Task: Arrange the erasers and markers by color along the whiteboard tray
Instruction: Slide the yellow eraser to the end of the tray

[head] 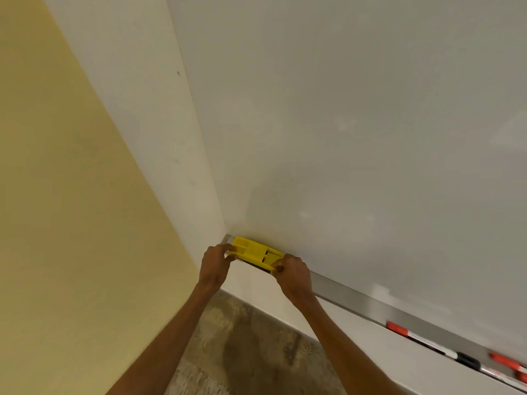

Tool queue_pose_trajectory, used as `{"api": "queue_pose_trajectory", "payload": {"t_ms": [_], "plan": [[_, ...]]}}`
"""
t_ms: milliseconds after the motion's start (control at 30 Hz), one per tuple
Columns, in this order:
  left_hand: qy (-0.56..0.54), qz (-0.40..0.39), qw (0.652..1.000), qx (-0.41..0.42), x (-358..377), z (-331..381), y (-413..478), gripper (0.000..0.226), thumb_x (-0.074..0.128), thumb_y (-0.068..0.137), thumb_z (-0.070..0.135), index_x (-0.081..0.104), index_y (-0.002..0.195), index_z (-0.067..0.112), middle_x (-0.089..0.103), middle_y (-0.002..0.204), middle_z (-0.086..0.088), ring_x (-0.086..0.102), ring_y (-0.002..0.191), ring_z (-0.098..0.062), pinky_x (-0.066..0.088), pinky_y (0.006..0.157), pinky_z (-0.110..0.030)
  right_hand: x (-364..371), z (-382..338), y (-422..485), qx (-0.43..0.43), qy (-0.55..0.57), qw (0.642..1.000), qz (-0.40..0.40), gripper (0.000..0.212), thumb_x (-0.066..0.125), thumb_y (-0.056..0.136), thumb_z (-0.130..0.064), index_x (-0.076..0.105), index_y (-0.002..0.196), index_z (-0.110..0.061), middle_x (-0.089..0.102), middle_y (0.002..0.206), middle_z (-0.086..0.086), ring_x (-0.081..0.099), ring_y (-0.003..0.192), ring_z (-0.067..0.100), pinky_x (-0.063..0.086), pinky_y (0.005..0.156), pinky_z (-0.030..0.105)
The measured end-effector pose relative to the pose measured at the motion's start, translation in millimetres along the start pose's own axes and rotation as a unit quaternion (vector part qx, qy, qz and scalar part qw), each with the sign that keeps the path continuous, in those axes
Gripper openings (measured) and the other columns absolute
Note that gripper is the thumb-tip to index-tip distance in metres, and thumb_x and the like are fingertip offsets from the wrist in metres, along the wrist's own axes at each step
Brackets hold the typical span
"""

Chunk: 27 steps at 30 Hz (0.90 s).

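A yellow plastic eraser [254, 252] lies on the far left end of the metal whiteboard tray [350, 297], right in the wall corner. My left hand [215, 266] pinches its left end and my right hand [293, 273] pinches its right end. Further right along the tray lie a red-capped marker [397, 329], a white marker with a black cap [464, 360] and another red marker [504, 360], all blurred.
The whiteboard [370, 138] fills the upper right. A yellow side wall [57, 223] closes the left, meeting a white wall strip [159, 138]. Speckled brown floor [242, 352] shows below between my forearms.
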<state>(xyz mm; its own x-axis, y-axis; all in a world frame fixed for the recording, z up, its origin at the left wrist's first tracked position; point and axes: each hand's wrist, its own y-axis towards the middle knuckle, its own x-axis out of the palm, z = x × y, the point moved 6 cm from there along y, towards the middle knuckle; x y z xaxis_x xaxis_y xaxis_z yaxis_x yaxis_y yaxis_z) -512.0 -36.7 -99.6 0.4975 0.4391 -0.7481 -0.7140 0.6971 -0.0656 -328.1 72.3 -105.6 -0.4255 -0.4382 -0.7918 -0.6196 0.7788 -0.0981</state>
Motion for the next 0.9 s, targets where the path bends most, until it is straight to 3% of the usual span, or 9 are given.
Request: {"api": "queue_pose_trajectory", "payload": {"t_ms": [100, 167, 433, 633, 800, 900], "plan": [[0.014, 0.012, 1.000, -0.001, -0.6, -6.6, 7.7, 0.021, 0.067, 0.087, 0.018, 0.070, 0.108, 0.013, 0.071, 0.109, -0.014, 0.060, 0.105, -0.032, 0.047, 0.088, -0.042, 12.0, -4.0, 6.8, 0.007, -0.008, 1.000, 0.002, 0.019, 0.059, 0.082, -0.013, 0.072, 0.069, -0.016, 0.065, 0.082, 0.005, 0.059, 0.070, 0.026, 0.034, 0.058, 0.026], [0.023, 0.014, 1.000, -0.001, 1.2, -8.2, 12.1, 0.022, 0.066, 0.088, 0.018, 0.070, 0.109, 0.013, 0.071, 0.108, -0.016, 0.060, 0.104, -0.033, 0.047, 0.086, -0.042, 17.3, -2.6, 9.9, 0.016, -0.009, 1.000, 0.002, 0.022, 0.057, 0.081, -0.009, 0.069, 0.064, -0.014, 0.064, 0.080, 0.007, 0.059, 0.067, 0.027, 0.036, 0.057, 0.027], [0.037, -0.001, 0.999, 0.011, 7.3, -13.5, 21.2, 0.020, 0.065, 0.089, 0.018, 0.071, 0.108, 0.014, 0.072, 0.107, -0.016, 0.061, 0.102, -0.033, 0.048, 0.085, -0.041, 28.8, 3.4, 15.7, 0.021, -0.010, 1.000, 0.005, 0.021, 0.058, 0.081, -0.009, 0.070, 0.065, -0.014, 0.065, 0.081, 0.005, 0.060, 0.068, 0.025, 0.047, 0.060, 0.031], [0.053, 0.005, 0.998, 0.044, 5.6, -6.3, 14.6, 0.027, 0.061, 0.090, 0.006, 0.066, 0.114, 0.016, 0.072, 0.107, -0.018, 0.063, 0.100, -0.037, 0.051, 0.086, -0.045, 22.5, 5.3, 10.2, 0.019, 0.005, 1.000, 0.012, 0.009, 0.065, 0.081, -0.021, 0.073, 0.085, -0.019, 0.069, 0.090, 0.001, 0.065, 0.080, 0.024, 0.051, 0.067, 0.030], [0.047, 0.022, 0.996, 0.066, 9.6, 11.8, -2.9, 0.037, 0.058, 0.085, 0.001, 0.064, 0.117, 0.018, 0.074, 0.094, -0.017, 0.067, 0.080, -0.037, 0.055, 0.077, -0.043, 2.5, 30.1, -11.2, 0.053, 0.029, 0.997, 0.049, 0.030, 0.066, 0.084, -0.038, 0.068, 0.109, -0.020, 0.068, 0.105, -0.001, 0.065, 0.092, 0.018, 0.054, 0.079, 0.032], [0.024, 0.016, 0.997, 0.076, 21.4, 36.3, -15.5, 0.034, 0.056, 0.087, 0.006, 0.062, 0.118, 0.018, 0.073, 0.099, -0.013, 0.067, 0.085, -0.035, 0.052, 0.077, -0.041, -18.8, 52.9, -31.4, 0.075, 0.038, 0.993, 0.084, 0.032, 0.063, 0.086, -0.041, 0.067, 0.111, -0.022, 0.068, 0.110, -0.004, 0.064, 0.095, 0.013, 0.051, 0.080, 0.027]]}}
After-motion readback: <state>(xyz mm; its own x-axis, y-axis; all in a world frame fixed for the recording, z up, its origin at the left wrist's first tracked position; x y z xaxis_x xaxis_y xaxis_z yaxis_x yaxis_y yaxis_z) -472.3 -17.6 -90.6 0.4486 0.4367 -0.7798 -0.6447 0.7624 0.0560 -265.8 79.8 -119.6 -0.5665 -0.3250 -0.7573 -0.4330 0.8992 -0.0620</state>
